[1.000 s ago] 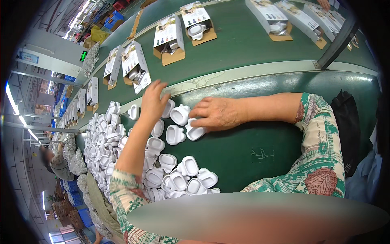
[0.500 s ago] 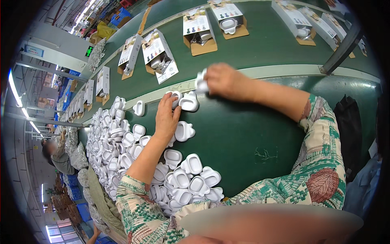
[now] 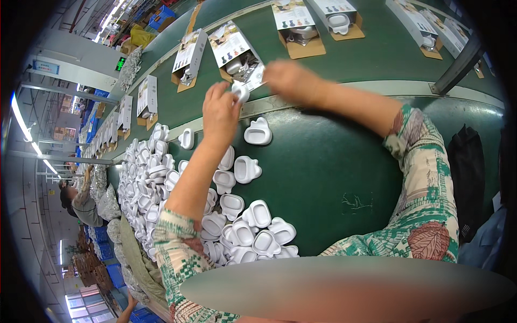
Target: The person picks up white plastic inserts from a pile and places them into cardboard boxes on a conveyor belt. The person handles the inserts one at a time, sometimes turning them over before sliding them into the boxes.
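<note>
My left hand [image 3: 221,113] has its fingers closed on a white shallow plastic piece [image 3: 240,92], held over the pale rail just before an open carton [image 3: 232,46]. A printed leaflet [image 3: 254,79] sticks out of that carton, with clear-bagged parts behind it. My right hand [image 3: 293,82] is at the leaflet's right edge; its fingers are blurred, and I cannot tell whether they grip the paper. Closer to me on the green table, a single white piece [image 3: 258,131] with an oval recess lies apart. A large heap of the same pieces [image 3: 142,180] spreads around my left forearm.
Several more open cartons [image 3: 298,28] stand along the green belt [image 3: 355,59] beyond the rail [image 3: 344,90]. A dark metal post [image 3: 458,64] rises at the right. Dark cloth [image 3: 464,177] hangs at the table's right side. Another person [image 3: 81,202] works far left.
The cartons have shifted right along the belt. My left hand has moved up to the carton with a white piece. My right hand has risen to the leaflet; the piece it held no longer shows there.
</note>
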{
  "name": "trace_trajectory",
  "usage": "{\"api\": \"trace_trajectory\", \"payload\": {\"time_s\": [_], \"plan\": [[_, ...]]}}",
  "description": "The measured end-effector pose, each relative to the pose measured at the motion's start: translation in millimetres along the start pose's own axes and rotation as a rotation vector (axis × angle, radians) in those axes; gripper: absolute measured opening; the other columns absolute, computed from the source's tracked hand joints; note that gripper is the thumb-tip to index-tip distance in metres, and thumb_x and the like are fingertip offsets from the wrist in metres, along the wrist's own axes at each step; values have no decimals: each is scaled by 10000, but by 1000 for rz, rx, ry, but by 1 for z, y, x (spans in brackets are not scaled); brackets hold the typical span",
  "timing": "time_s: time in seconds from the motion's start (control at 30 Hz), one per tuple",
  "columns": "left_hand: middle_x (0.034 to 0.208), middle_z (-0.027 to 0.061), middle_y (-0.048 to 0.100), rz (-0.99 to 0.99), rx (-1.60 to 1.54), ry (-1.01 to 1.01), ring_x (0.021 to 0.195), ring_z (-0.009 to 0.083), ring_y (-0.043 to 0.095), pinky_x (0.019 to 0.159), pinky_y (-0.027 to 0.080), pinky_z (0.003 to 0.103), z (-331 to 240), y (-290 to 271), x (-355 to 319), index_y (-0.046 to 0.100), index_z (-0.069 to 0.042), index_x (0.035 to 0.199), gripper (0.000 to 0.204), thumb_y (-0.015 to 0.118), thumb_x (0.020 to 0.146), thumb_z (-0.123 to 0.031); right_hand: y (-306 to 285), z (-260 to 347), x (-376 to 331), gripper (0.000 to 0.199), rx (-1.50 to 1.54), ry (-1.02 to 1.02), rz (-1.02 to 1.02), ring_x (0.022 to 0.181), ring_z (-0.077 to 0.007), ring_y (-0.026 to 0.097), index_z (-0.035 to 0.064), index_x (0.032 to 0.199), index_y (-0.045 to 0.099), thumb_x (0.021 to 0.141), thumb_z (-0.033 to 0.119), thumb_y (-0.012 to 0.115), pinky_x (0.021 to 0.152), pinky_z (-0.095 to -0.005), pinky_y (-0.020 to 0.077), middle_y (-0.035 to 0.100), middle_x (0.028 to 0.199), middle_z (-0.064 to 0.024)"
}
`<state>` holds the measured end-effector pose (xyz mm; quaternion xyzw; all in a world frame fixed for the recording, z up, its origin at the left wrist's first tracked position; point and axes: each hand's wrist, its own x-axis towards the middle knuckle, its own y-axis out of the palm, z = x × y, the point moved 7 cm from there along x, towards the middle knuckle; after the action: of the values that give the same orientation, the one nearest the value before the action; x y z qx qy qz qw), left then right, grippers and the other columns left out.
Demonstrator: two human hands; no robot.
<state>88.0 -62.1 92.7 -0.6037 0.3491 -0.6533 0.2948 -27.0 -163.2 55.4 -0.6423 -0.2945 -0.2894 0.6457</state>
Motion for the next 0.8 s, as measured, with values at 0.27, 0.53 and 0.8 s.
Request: {"api": "trace_trajectory", "payload": {"time_s": [0.27, 0.53, 0.8], "plan": [[1107, 141, 595, 61, 161, 20, 1069, 330, 529, 886, 429, 434, 1, 73, 91, 638, -29, 808, 107, 656, 745, -115, 24, 99, -15, 249, 190, -306, 247, 970, -230, 513, 76, 989, 568, 789, 222, 594, 796, -374, 421, 545, 991, -74], [989, 61, 583, 92, 430, -193, 995, 263, 555, 844, 417, 459, 8, 90, 102, 558, -98, 985, 209, 618, 797, -164, 19, 98, -16, 178, 179, -305, 158, 940, -222, 516, 69, 914, 586, 776, 172, 539, 768, -350, 422, 546, 942, -66], [1204, 73, 541, 104, 501, -239, 1195, 267, 459, 905, 374, 528, 113, -3, -19, 581, -136, 1091, 355, 687, 767, -234, 19, 93, -16, 132, 198, -253, 228, 911, -234, 527, 64, 856, 562, 764, 155, 536, 751, -352, 436, 538, 899, -74]]}}
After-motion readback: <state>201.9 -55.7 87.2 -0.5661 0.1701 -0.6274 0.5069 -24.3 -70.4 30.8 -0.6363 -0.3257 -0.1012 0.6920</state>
